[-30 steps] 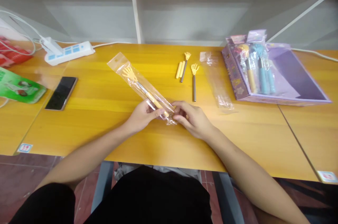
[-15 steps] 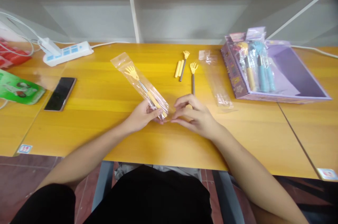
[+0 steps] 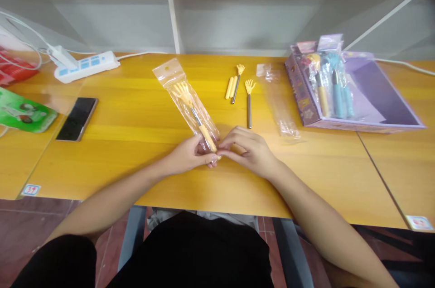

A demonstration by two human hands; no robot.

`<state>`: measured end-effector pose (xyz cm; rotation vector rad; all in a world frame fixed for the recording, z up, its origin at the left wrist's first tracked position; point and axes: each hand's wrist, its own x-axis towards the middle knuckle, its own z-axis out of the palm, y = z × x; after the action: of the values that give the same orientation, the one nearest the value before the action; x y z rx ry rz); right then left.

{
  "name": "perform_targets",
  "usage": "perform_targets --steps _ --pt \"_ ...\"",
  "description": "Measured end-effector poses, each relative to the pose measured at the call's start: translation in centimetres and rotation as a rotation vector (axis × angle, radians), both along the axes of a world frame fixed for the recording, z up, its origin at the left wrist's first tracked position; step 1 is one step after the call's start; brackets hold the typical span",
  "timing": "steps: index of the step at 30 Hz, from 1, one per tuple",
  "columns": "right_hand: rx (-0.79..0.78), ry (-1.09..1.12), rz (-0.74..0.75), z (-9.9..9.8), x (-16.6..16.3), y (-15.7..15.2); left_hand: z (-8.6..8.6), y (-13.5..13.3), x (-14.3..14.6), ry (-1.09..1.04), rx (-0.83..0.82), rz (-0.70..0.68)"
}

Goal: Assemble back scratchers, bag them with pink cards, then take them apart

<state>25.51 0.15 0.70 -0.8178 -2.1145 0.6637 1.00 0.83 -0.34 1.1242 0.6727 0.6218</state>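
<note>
A yellow back scratcher (image 3: 205, 137) with a hand-shaped head lies inside a clear plastic bag (image 3: 169, 73). My left hand (image 3: 189, 156) is closed around the lower end of the bag, thumb on top. At that same end, my right hand (image 3: 249, 150) has its thumb and fingertips pinched on the bag's edge. Beyond my right hand, two scratcher rods with yellow hand heads lie on the table: a nearer rod (image 3: 249, 104) and a farther rod (image 3: 236, 86). Two loose yellow handles (image 3: 231, 87) rest beside the farther one.
Flat clear bags (image 3: 280, 107) lie right of the rods. A purple box (image 3: 390, 88) holds several bagged scratchers (image 3: 336, 88). To the left are a phone (image 3: 77, 119), a white power strip (image 3: 87, 67) with cables and a green package (image 3: 27, 111). White shelving (image 3: 112, 16) stands behind the table.
The bagged scratcher has shifted right and turned more upright in my left hand. My right hand has moved in from beside the bag, and its fingertips now pinch the lower end.
</note>
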Motion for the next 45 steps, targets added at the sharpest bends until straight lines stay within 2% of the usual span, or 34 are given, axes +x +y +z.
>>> perform_targets --steps 5,7,11,17,26,33,40,42,45 --pt "-0.068 0.029 -0.084 -0.1 0.1 -0.1 0.3 -0.3 0.2 0.034 0.024 0.006" --pt "-0.15 0.049 -0.107 -0.1 0.2 0.0 0.4 -0.3 0.3 0.01 0.021 0.002" --pt "-0.395 0.078 -0.068 -0.2 0.4 0.0 0.7 -0.3 0.5 -0.011 0.018 0.004" --pt "-0.581 0.104 0.01 -0.3 -0.1 -0.3 0.8 -0.2 0.5 -0.027 0.051 -0.012" --pt "-0.666 0.179 0.025 0.0 -0.4 -0.3 1.0 -0.2 0.1 0.012 0.08 -0.057" --pt "-0.765 0.249 0.069 -0.3 -0.5 -0.4 0.5 -0.2 0.1 -0.018 0.055 -0.07" --pt "-0.848 0.29 0.118 -0.3 -0.4 -0.5 0.9 0.2 -0.5 0.011 0.151 -0.123" --pt "-0.898 0.281 0.176 -0.2 -0.3 -0.6 1.0 0.8 -0.9 0.026 0.222 -0.048" --pt "-1.0 0.163 0.334 0.2 -0.1 -0.8 1.1 2.0 -1.6 0.022 0.252 0.316"
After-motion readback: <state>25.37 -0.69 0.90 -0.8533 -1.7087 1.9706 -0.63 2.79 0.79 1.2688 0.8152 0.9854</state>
